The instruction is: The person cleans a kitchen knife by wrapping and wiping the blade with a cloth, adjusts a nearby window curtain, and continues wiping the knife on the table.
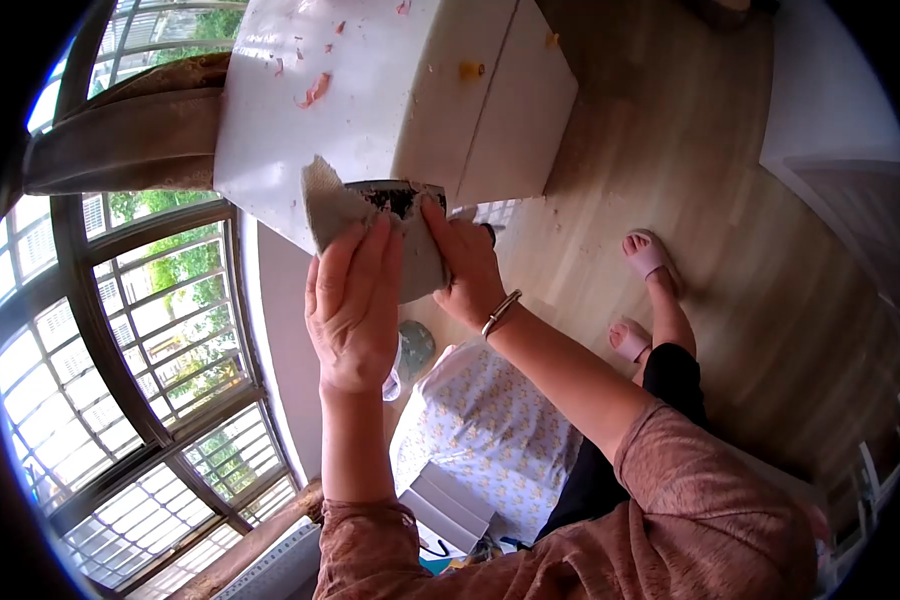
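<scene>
Between my two hands is a grey-beige, felt-like piece (425, 262) with a dark, patchy face and a ragged edge; its exact kind is not clear. My left hand (355, 305) presses its closed fingers onto the lighter part, below a torn-looking flap that sticks up. On the other side, my right hand (466, 258) grips the piece, a fingertip at the edge of the dark patch. Something small and black shows beside the right hand, mostly hidden. Both hands are held in front of the near edge of a white cabinet (345, 110).
Pinkish scraps (315, 91) lie on the cabinet, and an orange bit (471, 70) is on its side. Barred windows (170, 330) and a tied brown curtain (130, 140) line the left. Flower-patterned cloth (490, 420) and an open grey box (448, 508) are below my arms.
</scene>
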The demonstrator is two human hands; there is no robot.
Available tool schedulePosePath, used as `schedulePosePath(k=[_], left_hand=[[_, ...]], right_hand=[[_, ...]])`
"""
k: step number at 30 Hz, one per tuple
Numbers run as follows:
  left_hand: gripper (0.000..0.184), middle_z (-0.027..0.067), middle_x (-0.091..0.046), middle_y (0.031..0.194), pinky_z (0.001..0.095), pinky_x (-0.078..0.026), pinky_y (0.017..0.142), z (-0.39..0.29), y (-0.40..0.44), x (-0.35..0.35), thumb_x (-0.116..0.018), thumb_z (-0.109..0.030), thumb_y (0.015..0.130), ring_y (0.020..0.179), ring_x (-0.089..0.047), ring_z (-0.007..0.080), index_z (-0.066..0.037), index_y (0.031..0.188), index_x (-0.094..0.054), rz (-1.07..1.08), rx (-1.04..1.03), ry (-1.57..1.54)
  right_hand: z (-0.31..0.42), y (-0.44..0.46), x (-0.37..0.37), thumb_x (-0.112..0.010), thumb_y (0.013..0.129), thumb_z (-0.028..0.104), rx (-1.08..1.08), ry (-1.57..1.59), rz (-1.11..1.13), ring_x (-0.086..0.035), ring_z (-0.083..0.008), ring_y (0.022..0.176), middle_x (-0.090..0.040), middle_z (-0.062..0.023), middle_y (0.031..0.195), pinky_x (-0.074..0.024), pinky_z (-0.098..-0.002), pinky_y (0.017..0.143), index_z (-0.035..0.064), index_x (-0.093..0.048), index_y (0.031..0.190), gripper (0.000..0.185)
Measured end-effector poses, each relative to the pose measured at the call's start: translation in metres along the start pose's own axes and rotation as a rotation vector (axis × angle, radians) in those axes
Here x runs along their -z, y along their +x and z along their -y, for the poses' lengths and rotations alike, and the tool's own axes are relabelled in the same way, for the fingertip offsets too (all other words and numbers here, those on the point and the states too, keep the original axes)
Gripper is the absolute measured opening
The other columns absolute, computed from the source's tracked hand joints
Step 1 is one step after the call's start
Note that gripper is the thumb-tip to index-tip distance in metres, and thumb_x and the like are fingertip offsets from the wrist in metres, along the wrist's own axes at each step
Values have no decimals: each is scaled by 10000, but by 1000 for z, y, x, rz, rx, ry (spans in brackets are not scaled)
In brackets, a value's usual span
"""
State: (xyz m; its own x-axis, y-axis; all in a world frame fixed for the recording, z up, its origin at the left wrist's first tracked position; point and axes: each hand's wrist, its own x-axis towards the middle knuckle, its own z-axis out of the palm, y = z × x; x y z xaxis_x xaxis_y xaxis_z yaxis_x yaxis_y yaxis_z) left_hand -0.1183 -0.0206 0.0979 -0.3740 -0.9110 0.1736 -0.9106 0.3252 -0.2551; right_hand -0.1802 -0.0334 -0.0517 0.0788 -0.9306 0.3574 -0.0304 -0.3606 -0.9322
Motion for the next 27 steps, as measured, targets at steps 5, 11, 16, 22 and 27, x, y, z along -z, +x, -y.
schedulePosePath(k=[5, 11, 16, 22, 27], left_hand=[[294, 60, -592, 1027, 342, -437, 798, -11, -13, 5, -564, -59, 653, 1014, -498, 202, -2, 934, -630, 29, 80, -127], [298, 53, -595, 1022, 349, -435, 842, -5, -4, 5, -568, -54, 650, 1017, -497, 202, -8, 937, -633, 0, -1, 8], [297, 50, -597, 1021, 337, -443, 820, -6, -15, 2, -583, -41, 635, 1011, -498, 200, -11, 925, -639, 22, 12, 3], [292, 42, -600, 1022, 315, -449, 806, -2, -20, 1, -592, -47, 630, 991, -510, 189, -17, 915, -645, -22, 42, -19], [281, 45, -604, 999, 320, -446, 792, 6, -10, -8, -583, -57, 638, 984, -514, 191, -15, 909, -643, -71, 25, -6]], right_hand=[[8, -22, 1, -626, 626, 52, -149, 102, 138, -519, -310, 633, -529, -127, 693, -395, -405, 569, 38, -357, 1256, 685], [10, -7, 3, -648, 604, 51, -117, 86, 83, -517, -312, 635, -527, -127, 693, -389, -406, 561, 67, -353, 1274, 732], [12, -19, 6, -641, 603, 14, -94, 97, 124, -521, -308, 635, -540, -133, 709, -405, -390, 555, 16, -368, 1248, 701], [14, -26, -5, -651, 600, 64, -68, 35, -11, -486, -265, 610, -478, -86, 668, -372, -373, 573, 79, -406, 1257, 702], [-2, -12, -10, -620, 595, -5, -41, -57, 62, -508, -296, 615, -527, -107, 693, -378, -395, 528, 14, -359, 1262, 717]])
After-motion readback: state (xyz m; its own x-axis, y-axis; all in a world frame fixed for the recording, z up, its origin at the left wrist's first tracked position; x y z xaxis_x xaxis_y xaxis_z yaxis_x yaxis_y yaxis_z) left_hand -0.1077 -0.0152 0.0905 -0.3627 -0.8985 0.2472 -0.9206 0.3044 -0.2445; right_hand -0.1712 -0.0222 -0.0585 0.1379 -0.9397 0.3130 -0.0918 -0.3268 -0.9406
